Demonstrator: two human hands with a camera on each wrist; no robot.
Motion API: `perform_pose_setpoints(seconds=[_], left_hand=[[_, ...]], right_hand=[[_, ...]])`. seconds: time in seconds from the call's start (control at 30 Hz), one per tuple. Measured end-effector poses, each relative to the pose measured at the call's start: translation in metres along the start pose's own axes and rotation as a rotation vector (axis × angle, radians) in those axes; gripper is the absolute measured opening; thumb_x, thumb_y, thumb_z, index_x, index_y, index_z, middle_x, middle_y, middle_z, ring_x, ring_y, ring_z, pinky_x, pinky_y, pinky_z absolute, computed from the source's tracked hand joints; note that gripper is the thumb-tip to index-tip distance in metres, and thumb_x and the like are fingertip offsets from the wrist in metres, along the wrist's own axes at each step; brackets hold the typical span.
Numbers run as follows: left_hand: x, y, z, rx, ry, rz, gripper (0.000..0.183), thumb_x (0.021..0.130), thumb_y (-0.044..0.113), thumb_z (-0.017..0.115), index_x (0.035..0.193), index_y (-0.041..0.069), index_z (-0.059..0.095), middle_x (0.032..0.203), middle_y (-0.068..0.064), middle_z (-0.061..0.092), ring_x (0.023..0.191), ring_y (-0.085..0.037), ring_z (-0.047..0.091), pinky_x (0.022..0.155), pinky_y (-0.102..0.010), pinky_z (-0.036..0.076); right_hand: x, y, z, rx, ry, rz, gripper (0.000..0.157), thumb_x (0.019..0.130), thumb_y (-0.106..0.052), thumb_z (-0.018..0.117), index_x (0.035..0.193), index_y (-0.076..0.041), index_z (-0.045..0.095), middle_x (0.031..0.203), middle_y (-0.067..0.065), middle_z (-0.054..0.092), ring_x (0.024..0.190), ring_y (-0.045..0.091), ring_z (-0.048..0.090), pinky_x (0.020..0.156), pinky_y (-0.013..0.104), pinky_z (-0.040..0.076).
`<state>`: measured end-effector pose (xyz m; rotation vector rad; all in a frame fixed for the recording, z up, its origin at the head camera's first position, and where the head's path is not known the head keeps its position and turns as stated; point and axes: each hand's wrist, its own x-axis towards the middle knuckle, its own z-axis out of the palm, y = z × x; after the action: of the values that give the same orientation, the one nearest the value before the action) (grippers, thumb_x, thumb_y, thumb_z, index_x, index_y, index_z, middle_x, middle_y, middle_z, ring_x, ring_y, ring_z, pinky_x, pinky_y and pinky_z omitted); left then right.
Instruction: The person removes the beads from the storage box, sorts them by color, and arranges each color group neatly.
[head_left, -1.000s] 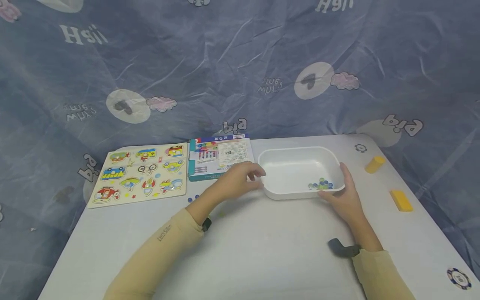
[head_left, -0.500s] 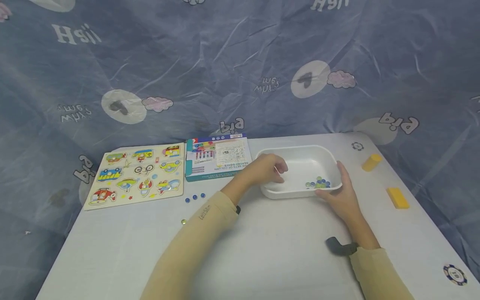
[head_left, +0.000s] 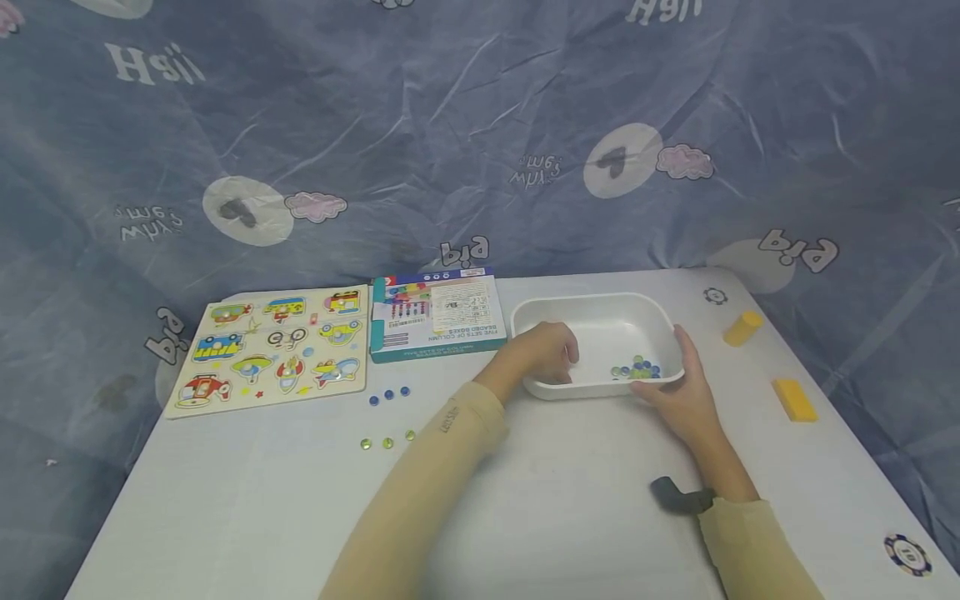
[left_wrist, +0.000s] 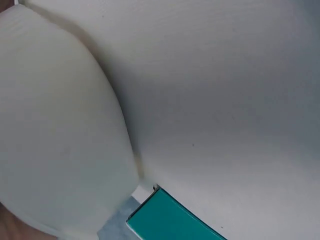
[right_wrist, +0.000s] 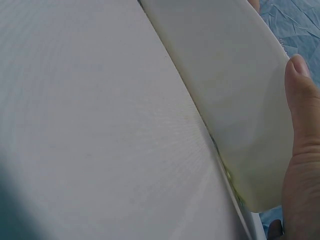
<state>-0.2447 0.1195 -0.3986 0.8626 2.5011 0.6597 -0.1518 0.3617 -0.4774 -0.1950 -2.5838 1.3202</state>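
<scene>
Head view: overhanging near-L rim of white tray point(head_left: 592, 389) w/ L hand point(head_left: 546, 352), pointing bent, partly closed fingers down at tray floor; hiding fingertips, so can't tell if pinching anything. Gripping R end of tray w/ R hand point(head_left: 686, 396), setting thumb point(head_left: 651, 390) against near wall and wrapping fingers round R side. Locating tray R of ctr on white table point(head_left: 585, 500), toward rear edge. Containing loose blue & green beads point(head_left: 641, 368) in near-R corner of tray, well apart from L hand. Showing 3 blue beads point(head_left: 389, 395) in a row on table, L of tray, plus 3 green beads point(head_left: 387, 443) in a row nearer front, beside L sleeve point(head_left: 420, 492). Incl. teal-edged box point(head_left: 405, 337) just beside L end of tray, puzzle board point(head_left: 258, 337) farther L, yellow cylinder point(head_left: 743, 328) & yellow block point(head_left: 795, 400) at R. L wrist view: filling L side w/ curved tray wall, showing box corner at btm.; cropping L hand too tightly to tell grip. R wrist view: laying R thumb along tray wall, near upper edge; showing blue cloth point(right_wrist: 300, 27) beyond.
</scene>
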Motion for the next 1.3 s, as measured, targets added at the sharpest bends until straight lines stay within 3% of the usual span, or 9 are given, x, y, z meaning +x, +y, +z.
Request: perform_pose_setpoints(seconds=[0.27,0.47,0.67,0.93,1.3], left_hand=[[0.009,0.001,0.007,0.017,-0.054,-0.01,0.017,0.073,0.011,0.075,0.089,0.016,0.07,0.089,0.006,0.067,0.086,-0.011,0.058,0.083,-0.026,0.048],[0.018,0.001,0.017,-0.019,-0.069,0.026,0.017,0.078,0.01,0.07,0.093,0.017,0.072,0.093,0.007,0.069,0.093,-0.009,0.059,0.089,-0.026,0.047],[0.026,0.002,0.026,-0.068,-0.042,0.06,0.015,0.081,0.011,0.069,0.095,0.016,0.072,0.095,0.007,0.069,0.098,-0.01,0.06,0.093,-0.025,0.046],[0.038,0.004,0.035,-0.108,-0.005,0.048,0.015,0.078,0.015,0.071,0.093,0.018,0.071,0.09,0.008,0.068,0.09,-0.008,0.059,0.085,-0.025,0.048],[0.046,0.02,0.044,-0.153,0.016,0.039,0.019,0.078,0.013,0.072,0.096,0.02,0.072,0.091,0.008,0.069,0.087,-0.007,0.06,0.084,-0.023,0.048]], right_hand=[[0.0,0.0,0.0,0.004,0.0,-0.005,0.113,0.072,-0.033,0.082,0.15,-0.04,0.0,0.16,-0.004,0.01,0.146,0.032,0.013,0.116,0.055,0.012],[0.0,0.002,0.0,-0.004,0.003,-0.012,0.113,0.072,-0.034,0.082,0.15,-0.04,0.0,0.16,-0.005,0.01,0.147,0.03,0.013,0.116,0.055,0.012],[-0.001,0.0,0.0,-0.007,0.006,-0.008,0.113,0.072,-0.035,0.082,0.149,-0.04,0.0,0.16,-0.004,0.009,0.147,0.031,0.013,0.116,0.056,0.012],[-0.001,0.001,0.0,-0.005,0.004,-0.006,0.113,0.072,-0.036,0.082,0.149,-0.041,0.0,0.16,-0.006,0.009,0.147,0.031,0.012,0.116,0.055,0.012],[0.0,-0.001,-0.001,0.014,-0.008,0.001,0.114,0.071,-0.032,0.082,0.15,-0.041,0.0,0.16,-0.005,0.009,0.147,0.032,0.012,0.115,0.057,0.012]])
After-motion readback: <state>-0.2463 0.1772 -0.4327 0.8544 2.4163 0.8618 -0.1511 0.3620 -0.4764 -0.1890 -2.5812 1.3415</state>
